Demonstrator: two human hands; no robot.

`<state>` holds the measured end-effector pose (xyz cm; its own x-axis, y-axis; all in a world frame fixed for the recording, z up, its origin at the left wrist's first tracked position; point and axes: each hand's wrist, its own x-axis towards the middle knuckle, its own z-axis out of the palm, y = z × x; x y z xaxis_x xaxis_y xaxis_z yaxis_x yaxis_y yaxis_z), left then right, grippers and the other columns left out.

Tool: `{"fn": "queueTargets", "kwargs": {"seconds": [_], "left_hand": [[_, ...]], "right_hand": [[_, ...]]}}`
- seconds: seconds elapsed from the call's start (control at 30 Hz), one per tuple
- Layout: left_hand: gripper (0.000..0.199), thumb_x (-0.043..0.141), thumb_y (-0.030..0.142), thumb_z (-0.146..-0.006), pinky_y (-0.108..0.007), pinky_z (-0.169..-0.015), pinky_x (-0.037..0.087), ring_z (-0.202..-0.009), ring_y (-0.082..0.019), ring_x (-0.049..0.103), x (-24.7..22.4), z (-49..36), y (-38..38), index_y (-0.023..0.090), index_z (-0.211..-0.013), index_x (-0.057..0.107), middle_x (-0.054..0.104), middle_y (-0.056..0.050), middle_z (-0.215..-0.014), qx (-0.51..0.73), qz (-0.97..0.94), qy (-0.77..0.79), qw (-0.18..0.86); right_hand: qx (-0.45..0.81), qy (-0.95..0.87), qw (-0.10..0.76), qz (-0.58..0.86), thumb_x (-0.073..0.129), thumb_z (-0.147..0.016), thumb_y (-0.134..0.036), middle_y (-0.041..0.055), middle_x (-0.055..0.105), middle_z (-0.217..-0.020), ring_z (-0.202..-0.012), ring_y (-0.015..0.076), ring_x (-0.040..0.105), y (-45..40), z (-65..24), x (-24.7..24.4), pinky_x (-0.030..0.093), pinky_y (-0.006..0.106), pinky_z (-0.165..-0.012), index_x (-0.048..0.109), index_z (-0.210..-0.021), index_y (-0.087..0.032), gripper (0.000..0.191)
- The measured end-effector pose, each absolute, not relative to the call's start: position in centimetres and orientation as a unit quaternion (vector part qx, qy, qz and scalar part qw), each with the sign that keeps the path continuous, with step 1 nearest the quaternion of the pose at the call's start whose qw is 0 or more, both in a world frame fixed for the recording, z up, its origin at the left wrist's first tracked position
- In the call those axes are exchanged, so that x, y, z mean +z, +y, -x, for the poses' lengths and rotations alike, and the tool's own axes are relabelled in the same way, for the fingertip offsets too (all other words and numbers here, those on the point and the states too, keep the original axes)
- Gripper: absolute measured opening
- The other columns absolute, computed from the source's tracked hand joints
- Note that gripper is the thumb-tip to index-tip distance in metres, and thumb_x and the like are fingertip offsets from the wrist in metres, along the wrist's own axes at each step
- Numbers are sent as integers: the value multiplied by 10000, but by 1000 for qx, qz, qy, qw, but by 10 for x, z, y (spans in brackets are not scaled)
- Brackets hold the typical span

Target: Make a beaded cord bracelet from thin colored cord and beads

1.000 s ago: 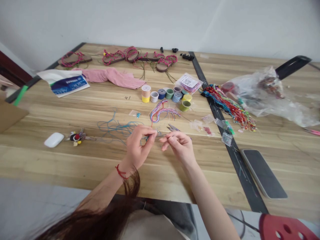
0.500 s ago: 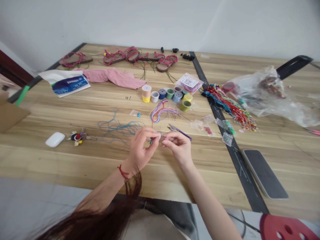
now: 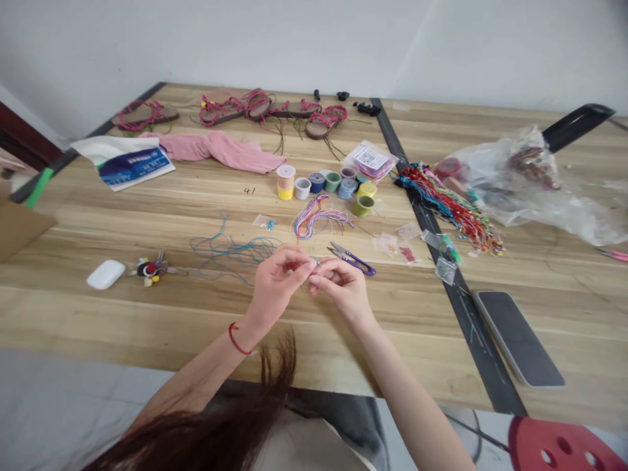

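Observation:
In front of me, over the table point(image 3: 235, 356), my left hand point(image 3: 280, 278) pinches with thumb and forefinger. A small bluish bit point(image 3: 317, 263) shows at its fingertips, too little to name. My right hand point(image 3: 339, 286) is closed in a pinch too, its fingertips touching those of the left; what they hold is hidden. Several thin blue cords point(image 3: 240, 248) lie left of my left hand. Just beyond my right hand lie purple thread snips point(image 3: 352, 258). A bundle of pink, white and blue threads point(image 3: 314, 219) lies beyond both hands.
Spools of thread point(image 3: 331, 182) stand behind the bundle. Small bags of beads point(image 3: 407, 254) and a pile of colourful cords point(image 3: 451, 208) lie right, a phone point(image 3: 520, 339) nearer. At left are a white case point(image 3: 106, 275) and a keyring point(image 3: 153, 269). Corded sandals point(image 3: 223, 111) lie at the back.
My right hand has moved slightly left, so its fingertips now meet those of my left hand. More of the snips shows. The things on the table lie as before.

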<state>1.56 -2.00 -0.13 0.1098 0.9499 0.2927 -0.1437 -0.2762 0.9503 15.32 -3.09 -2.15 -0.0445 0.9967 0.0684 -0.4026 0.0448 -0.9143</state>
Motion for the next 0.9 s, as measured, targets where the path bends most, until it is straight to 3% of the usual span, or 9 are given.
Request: {"fn": "queueTargets", "kwargs": {"seconds": [0.13,0.57,0.9], "left_hand": [[100,708,251,-789,-231,-720,490,-811,-114,590,-3,-16,-19,178,-726,679,613,-20,-825,555,-555,348,512],[101,717,270,-783,-232,-687,482,-796,-113,584,-1,-16,-19,185,-742,683,613,-16,-830,541,-558,348,524],[103,695,278,-804,-245,-691,471,-823,-127,573,-2,-15,-20,184,-764,684,612,-32,-859,532,-588,366,487]], "right_hand": [[587,-412,593,365,850,-615,-251,-22,671,-607,-475,103,626,-31,-153,-21,544,217,-476,682,-670,-188,188],[563,-416,619,358,861,-605,-251,-10,691,-714,-492,100,644,-32,-155,-19,546,215,-470,685,-647,-195,190],[540,-436,630,348,838,-650,-233,-9,702,-792,-545,104,663,-32,-157,-19,608,271,-570,687,-691,-204,160]]}}
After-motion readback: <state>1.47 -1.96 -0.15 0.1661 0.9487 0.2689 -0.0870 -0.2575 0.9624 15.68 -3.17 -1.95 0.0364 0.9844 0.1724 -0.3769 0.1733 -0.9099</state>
